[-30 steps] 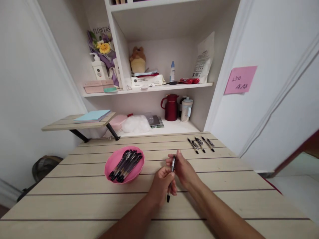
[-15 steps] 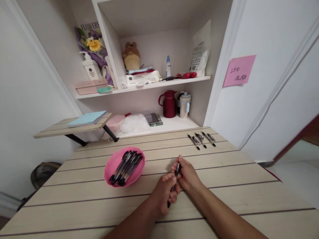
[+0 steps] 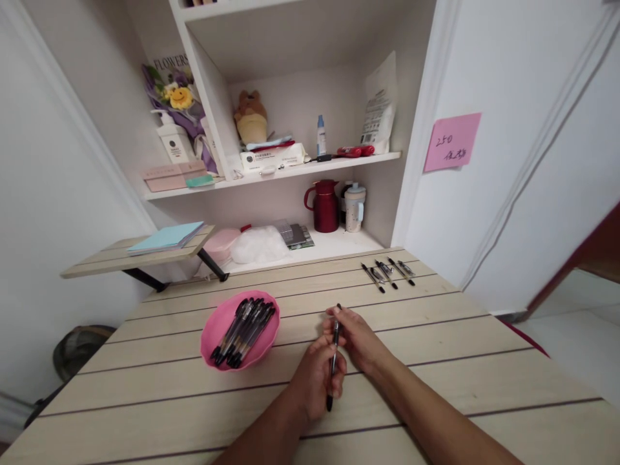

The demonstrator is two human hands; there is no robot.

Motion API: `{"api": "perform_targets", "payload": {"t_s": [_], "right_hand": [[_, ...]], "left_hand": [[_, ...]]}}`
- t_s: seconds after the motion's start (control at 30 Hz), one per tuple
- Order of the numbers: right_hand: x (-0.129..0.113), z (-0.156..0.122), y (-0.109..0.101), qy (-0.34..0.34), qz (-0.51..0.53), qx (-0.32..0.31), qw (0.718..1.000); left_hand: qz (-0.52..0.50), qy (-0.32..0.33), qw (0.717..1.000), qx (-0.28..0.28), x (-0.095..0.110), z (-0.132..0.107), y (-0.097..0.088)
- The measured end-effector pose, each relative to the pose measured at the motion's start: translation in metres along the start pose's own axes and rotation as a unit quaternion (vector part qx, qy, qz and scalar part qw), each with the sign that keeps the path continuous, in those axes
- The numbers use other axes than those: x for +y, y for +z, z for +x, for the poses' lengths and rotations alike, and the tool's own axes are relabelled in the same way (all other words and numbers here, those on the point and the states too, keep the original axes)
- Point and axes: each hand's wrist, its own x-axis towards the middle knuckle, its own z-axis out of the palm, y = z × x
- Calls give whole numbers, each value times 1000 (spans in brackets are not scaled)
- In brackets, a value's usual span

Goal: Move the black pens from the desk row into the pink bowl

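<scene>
A black pen (image 3: 334,359) is being gripped above the bench (image 3: 436,361) by the left hand (image 3: 317,378) at its lower barrel and the right hand (image 3: 356,336) at its top, just beside the pink bowl (image 3: 216,320).

You have two hands in view, your left hand (image 3: 317,378) and your right hand (image 3: 353,336), and between them one black pen (image 3: 333,361). One pink bowl (image 3: 241,321) sits on the table (image 3: 436,361), holding a bundle of black pens (image 3: 245,323) (roughly nine, too overlapped for you to count exactly). At the far edge lie three more pens (image 3: 387,272) with small loose parts beside them. One pink note (image 3: 452,141) hangs on the wall.
</scene>
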Motion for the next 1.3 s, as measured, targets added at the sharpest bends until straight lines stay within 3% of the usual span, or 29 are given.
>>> {"api": "perform_targets", "payload": {"t_s": [0.13,0.37,0.5,0.57,0.67,0.93,1.1,1.3], "right_hand": [[4,4,-2,-13,-25,-11,1000],[-14,11,-17,-102,1,128,986],[-18,22,-32,-116,-128,156,973],[-18,34,-41,-135,-283,175,933],[-29,58,-54,-144,-464,200,851],[-76,113,-76,-102,-656,250,705],[-75,129,-79,-71,-721,232,649],[-72,138,-78,-61,-756,208,618]], "left_hand": [[-3,-1,1000,15,1,0,-1],[4,-30,1000,-4,1,-3,-2],[-10,-30,999,-13,3,-1,-4],[-23,-30,999,-21,3,1,-5],[-40,-31,998,-24,4,2,-7],[-46,-25,997,-57,2,3,-10],[-52,-22,995,-77,0,5,-13],[-52,-31,995,-84,-1,8,-16]]}}
